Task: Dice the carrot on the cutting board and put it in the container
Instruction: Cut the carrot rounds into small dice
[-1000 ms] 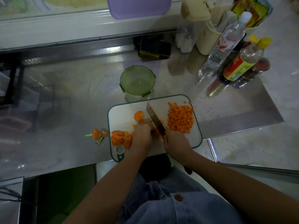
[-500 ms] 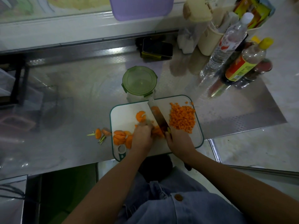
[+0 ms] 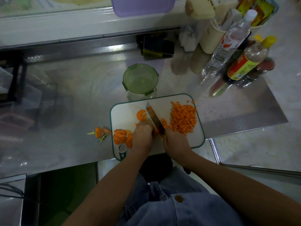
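A white cutting board with a green rim lies at the counter's front edge. A heap of diced carrot covers its right side. Carrot slices sit at its left, and one more slice lies near the middle. My right hand grips the handle of a cleaver, blade down on the board. My left hand has curled fingers on carrot pieces beside the blade; those pieces are mostly hidden. A clear container with a green lid stands just behind the board.
Carrot tops and trimmings lie on the steel counter left of the board. Bottles and a sauce bottle stand at the back right, beside a cream jar. A dark phone lies behind the container.
The cleaver has moved up and down in a chopping stroke next to my left hand. A few more cut bits lie by the blade. The view shifted slightly.
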Demonstrator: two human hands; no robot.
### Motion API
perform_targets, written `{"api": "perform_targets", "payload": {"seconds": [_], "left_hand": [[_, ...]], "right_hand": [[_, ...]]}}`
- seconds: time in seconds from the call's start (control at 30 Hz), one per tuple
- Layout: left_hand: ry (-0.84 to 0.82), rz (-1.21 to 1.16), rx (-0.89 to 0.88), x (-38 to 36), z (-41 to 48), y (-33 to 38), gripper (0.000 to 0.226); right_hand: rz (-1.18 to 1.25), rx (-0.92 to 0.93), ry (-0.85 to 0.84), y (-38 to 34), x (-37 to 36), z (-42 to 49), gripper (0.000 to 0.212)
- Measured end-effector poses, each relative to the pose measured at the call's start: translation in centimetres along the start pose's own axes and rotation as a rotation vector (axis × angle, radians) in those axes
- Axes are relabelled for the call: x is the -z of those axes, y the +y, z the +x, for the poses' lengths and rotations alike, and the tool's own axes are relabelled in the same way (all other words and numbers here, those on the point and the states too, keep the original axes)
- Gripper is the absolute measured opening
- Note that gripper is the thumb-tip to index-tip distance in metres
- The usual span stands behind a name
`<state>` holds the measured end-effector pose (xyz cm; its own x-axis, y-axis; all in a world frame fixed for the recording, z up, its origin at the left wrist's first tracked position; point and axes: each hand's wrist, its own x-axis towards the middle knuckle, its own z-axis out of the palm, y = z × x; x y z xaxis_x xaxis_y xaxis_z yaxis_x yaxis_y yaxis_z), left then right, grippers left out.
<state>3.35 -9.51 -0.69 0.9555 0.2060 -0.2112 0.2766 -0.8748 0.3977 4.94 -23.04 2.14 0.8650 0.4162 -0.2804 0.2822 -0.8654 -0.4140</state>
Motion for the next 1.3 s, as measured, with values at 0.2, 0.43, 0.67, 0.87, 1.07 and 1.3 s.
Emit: {"api": "perform_targets", "payload": {"seconds": [0.2,0.43,0.67,0.87,1.07,1.3], "left_hand": [[-0.036,0.032,-0.003,0.1,0.3,0.0,0.018],[-0.019,-0.01,0.029,0.4,0.2,-0.6,0.011],[-0.019,-0.052,0.077,0.7,-0.1,0.3,0.006],[-0.021,-0.123,0.136,0.6,-0.2,0.4,0.011],[-0.018,-0.137,0.097,0.3,-0.5,-0.1,0.015],[0.008,-0.117,0.153,0.4,-0.7,0.3,0.018]], "right_hand": [[0.041,-0.015,0.012,-0.2,-0.5,0.8,0.024],[0.043,0.063,0.054,0.2,1.1,0.3,0.028],[-0.019,0.03,0.009,-0.3,0.6,-0.4,0.019],[-0.001,-0.018,-0.002,-0.4,-0.7,0.0,0.015],[0.013,0.036,0.004,-0.4,-0.7,0.9,0.019],[0.036,0.075,0.069,0.1,0.2,0.8,0.042]]}}
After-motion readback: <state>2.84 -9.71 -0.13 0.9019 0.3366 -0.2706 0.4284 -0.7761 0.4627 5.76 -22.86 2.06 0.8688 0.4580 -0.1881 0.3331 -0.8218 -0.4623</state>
